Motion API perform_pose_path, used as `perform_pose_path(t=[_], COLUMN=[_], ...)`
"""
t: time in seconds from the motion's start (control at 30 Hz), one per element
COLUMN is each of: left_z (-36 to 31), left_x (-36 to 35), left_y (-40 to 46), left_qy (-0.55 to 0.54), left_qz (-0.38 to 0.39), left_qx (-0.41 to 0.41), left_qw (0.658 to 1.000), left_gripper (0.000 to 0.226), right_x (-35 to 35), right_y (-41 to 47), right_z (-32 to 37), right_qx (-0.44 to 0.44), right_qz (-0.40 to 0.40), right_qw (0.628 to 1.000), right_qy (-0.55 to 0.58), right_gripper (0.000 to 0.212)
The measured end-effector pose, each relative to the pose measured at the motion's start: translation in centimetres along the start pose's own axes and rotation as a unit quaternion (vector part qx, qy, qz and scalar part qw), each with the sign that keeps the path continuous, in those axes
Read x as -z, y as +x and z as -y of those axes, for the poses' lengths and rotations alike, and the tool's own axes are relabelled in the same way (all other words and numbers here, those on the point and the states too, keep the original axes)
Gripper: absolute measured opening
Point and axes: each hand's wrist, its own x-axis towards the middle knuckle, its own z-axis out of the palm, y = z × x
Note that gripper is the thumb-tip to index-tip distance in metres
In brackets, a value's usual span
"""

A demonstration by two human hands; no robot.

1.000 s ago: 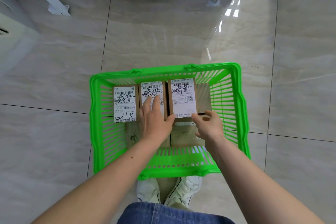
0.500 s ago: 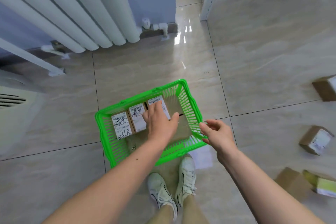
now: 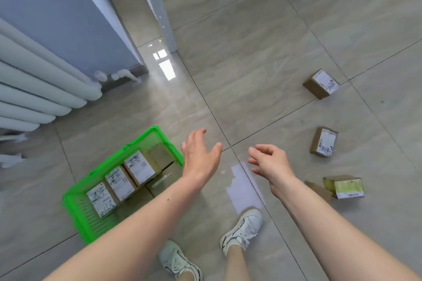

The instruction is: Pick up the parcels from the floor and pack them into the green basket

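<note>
I saw both hands empty, fingers loosely spread. The right hand was nearer the closest parcel, lying to its right, long axis pointing away. The left hand hovered beside the green basket.

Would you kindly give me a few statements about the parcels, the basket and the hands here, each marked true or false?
1. Both hands are empty. True: the left hand and right hand hold nothing.
2. The green basket is empty. False: labelled parcels lie in it.
3. Loose parcels lie on the floor to the person's right. True.
4. The right hand rests on the basket rim. False: it hovers apart from it, over the floor.
</note>
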Motion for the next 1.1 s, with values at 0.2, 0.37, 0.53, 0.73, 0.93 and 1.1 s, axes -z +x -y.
perform_pose_path(t=[0.2,0.37,0.53,0.73,0.93,1.1], left_z=[-8.8,-15.6,-21.1,-28.1,-33.4,-35.8], left_x=[-6.8,-11.9,-15.0,-17.3,-20.6,-24.8], left_y=[0.3,1.1,3.8,9.8,15.7,19.9], left_qy=[-0.064,-0.089,-0.071,-0.047,-0.001,0.039], left_qz=[0.017,0.054,0.068,0.082,0.106,0.122], left_qx=[0.02,0.035,0.015,-0.003,-0.025,-0.032], left_qw=[0.998,0.994,0.995,0.995,0.994,0.991], left_gripper=[0.04,0.038,0.036,0.036,0.036,0.038], right_x=[10.4,18.3,23.2,26.4,28.2,30.2], right_y=[3.9,6.8,10.1,16.0,22.6,28.3], right_z=[2.5,4.9,7.6,12.7,16.7,17.2], right_qx=[-0.02,-0.029,-0.04,-0.042,-0.044,-0.068], right_qz=[-0.024,-0.054,-0.081,-0.108,-0.124,-0.14], right_qw=[0.999,0.996,0.991,0.985,0.978,0.97], right_qy=[0.038,0.068,0.097,0.128,0.161,0.186], right_gripper=[0.019,0.018,0.019,0.024,0.029,0.033])
